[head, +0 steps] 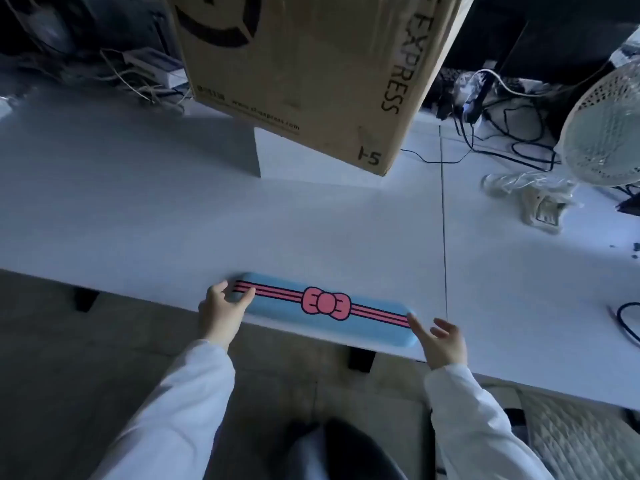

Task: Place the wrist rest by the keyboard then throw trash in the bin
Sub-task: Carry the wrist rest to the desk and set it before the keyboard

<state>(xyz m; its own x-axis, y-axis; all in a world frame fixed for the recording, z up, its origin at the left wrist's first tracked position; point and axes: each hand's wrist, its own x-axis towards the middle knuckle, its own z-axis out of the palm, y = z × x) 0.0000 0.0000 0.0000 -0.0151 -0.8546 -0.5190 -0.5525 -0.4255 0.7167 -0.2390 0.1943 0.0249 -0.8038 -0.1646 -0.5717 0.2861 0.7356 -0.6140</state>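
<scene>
A long blue wrist rest (363, 329) with pink stripes and a pink bow lies flat along the near edge of the white table (173, 220). My left hand (223, 310) grips its left end, thumb on top and fingers curled around the end. My right hand (443, 339) is at its right end with fingers spread, the fingertips touching or just off the end. No keyboard and no bin are in view. A crumpled clear plastic wrapper (523, 188) lies at the right of the table.
A big cardboard box (311, 64) stands on a white block (311, 161) at the table's back middle. A white desk fan (606, 133) and black cables (512, 126) crowd the right. Tangled wires (138, 74) lie back left. A cushioned seat (581, 441) is lower right.
</scene>
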